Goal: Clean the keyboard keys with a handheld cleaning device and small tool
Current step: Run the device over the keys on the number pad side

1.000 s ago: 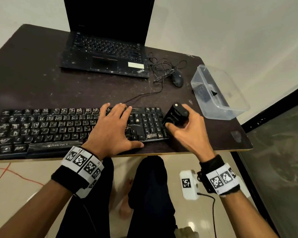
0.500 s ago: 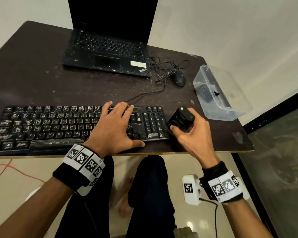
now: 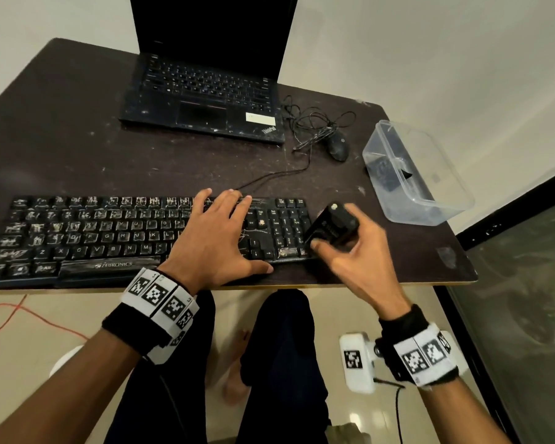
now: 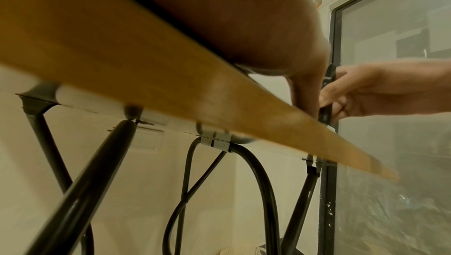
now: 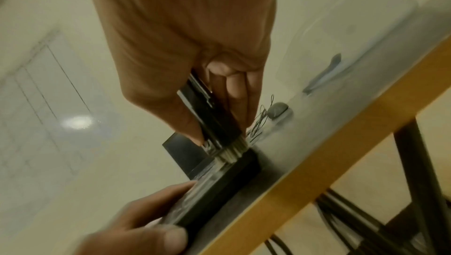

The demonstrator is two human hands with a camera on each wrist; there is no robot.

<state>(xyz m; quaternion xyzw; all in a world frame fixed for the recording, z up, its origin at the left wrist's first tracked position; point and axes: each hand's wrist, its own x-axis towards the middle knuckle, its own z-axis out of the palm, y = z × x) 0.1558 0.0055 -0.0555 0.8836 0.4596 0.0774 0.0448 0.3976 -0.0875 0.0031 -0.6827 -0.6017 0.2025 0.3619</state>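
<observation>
Left hand (image 3: 220, 233) spread flat on keyboard (image 3: 109, 232), steadying it. Right hand (image 3: 356, 261) grips cleaning device (image 3: 332, 227), bristles on the keyboard's 3 o'clock end. Best: short, light strokes, keep keyboard pinned.

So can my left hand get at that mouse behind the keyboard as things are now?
Probably yes. The left hand lies flat and holds nothing on the keyboard, and the table between it and the mouse carries only the loose cable.

Laptop (image 3: 202, 100); mouse (image 3: 337, 146); clear tub (image 3: 430, 200)
</observation>
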